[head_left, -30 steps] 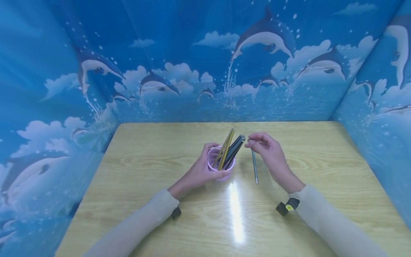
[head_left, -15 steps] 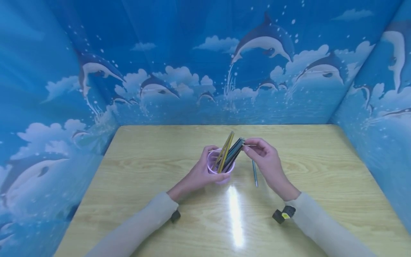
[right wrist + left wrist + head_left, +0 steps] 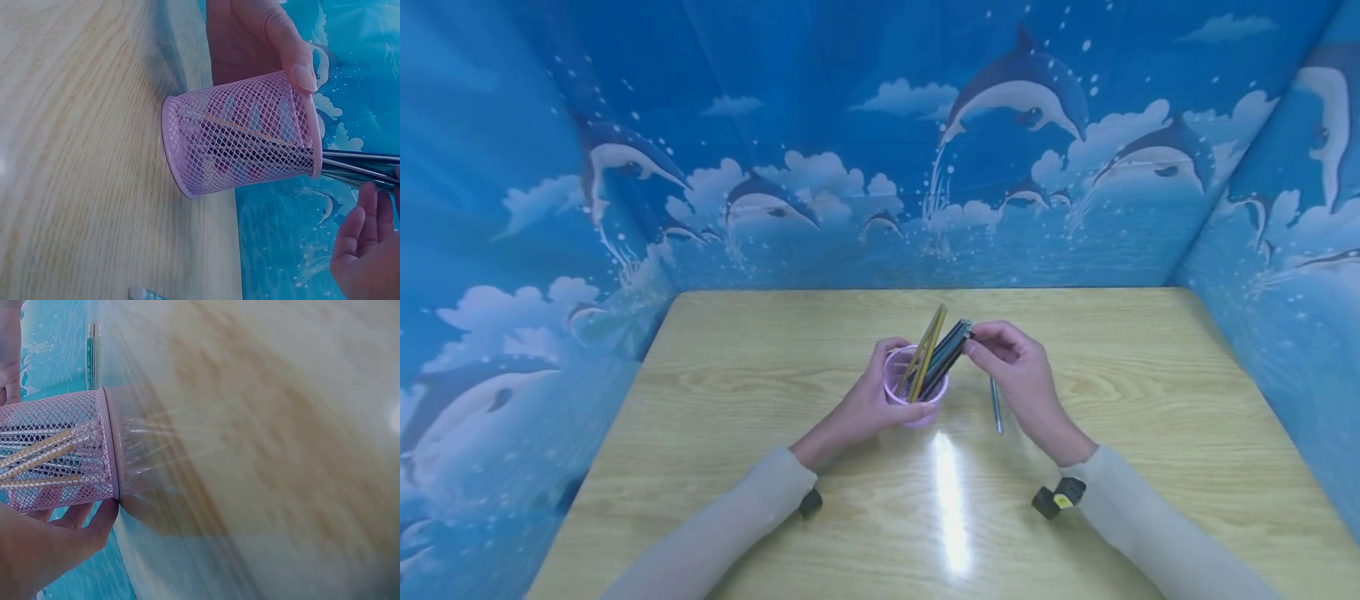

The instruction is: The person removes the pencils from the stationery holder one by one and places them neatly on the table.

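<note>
My left hand [image 3: 865,400] grips a pink mesh cup [image 3: 922,417], thumb and fingers round its sides. Two yellow pencils [image 3: 929,350] and a bundle of dark and green pencils [image 3: 945,360] lean out of it to the right. My right hand [image 3: 1026,375] pinches at the upper ends of the dark bundle; how many pencils it holds is hidden. In the right wrist view the cup [image 3: 244,137] stands tilted, its pencils [image 3: 359,164] reaching the right hand [image 3: 369,250]. Through the mesh cup [image 3: 56,450] in the left wrist view, several pencils show.
On the wooden table [image 3: 737,500], a blue-green pencil [image 3: 997,407] lies just right of the cup, partly behind my right hand. Blue dolphin-print cloth [image 3: 850,233] rises behind the table and at both sides.
My right hand has moved left to the ends of the dark pencils. The thin item seen at its fingertips half a second ago no longer shows. My left hand still grips the cup.
</note>
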Demonstrator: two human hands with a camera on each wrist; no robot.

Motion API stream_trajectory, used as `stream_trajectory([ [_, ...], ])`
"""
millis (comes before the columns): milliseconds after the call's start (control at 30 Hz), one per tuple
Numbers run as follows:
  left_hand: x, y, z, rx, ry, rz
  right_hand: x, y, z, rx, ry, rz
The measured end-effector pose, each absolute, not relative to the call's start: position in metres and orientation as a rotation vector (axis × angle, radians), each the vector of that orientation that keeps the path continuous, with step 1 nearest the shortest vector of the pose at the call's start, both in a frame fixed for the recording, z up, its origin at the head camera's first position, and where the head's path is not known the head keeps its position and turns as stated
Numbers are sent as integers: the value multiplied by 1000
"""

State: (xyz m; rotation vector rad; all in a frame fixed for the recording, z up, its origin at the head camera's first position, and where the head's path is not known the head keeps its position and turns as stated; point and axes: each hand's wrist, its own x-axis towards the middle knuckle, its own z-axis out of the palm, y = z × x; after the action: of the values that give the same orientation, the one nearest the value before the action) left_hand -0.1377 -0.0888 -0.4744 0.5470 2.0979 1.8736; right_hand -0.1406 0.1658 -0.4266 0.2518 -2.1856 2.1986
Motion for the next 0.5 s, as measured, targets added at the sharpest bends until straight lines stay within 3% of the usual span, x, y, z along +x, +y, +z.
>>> stream_trajectory([
  [500, -138, -89, -473, 552, 2105, 1868, -138, 164, -422, 324, -1819, 2171],
])
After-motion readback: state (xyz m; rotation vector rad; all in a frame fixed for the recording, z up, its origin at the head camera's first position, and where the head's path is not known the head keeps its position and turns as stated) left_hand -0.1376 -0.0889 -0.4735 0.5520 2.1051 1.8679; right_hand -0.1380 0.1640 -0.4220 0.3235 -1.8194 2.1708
